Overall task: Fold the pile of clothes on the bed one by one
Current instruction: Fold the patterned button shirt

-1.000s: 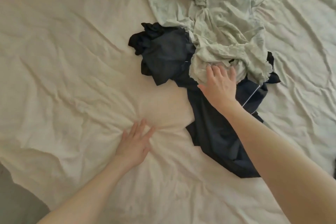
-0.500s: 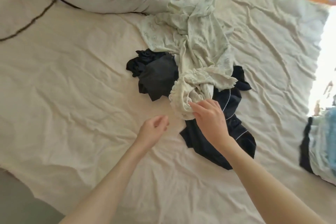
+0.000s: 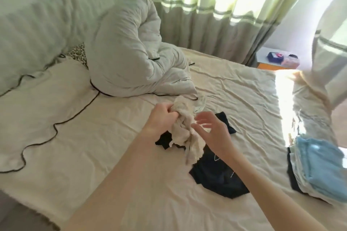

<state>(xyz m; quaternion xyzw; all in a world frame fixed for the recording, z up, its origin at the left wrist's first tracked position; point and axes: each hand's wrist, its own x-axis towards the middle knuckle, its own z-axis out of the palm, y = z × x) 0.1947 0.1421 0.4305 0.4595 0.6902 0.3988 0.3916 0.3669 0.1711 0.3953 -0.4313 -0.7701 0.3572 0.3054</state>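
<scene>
On the bed (image 3: 93, 155), a stack of folded clothes (image 3: 317, 167) is lying near the right edge, so part of the job is judged done, while dark clothes (image 3: 216, 178) are still lying crumpled in the middle, waiting to be folded. Above them a pale garment (image 3: 185, 133) is being lifted, bunched and hanging down. Its top is being gripped in the curled left hand (image 3: 162, 120); the right hand (image 3: 212, 131) is being held spread and loose just beside the cloth, grasping nothing.

Pale garment (image 3: 183, 133) bunched in left hand (image 3: 161, 119) above dark clothes (image 3: 216, 172), right hand (image 3: 214, 133) spread beside it.
</scene>
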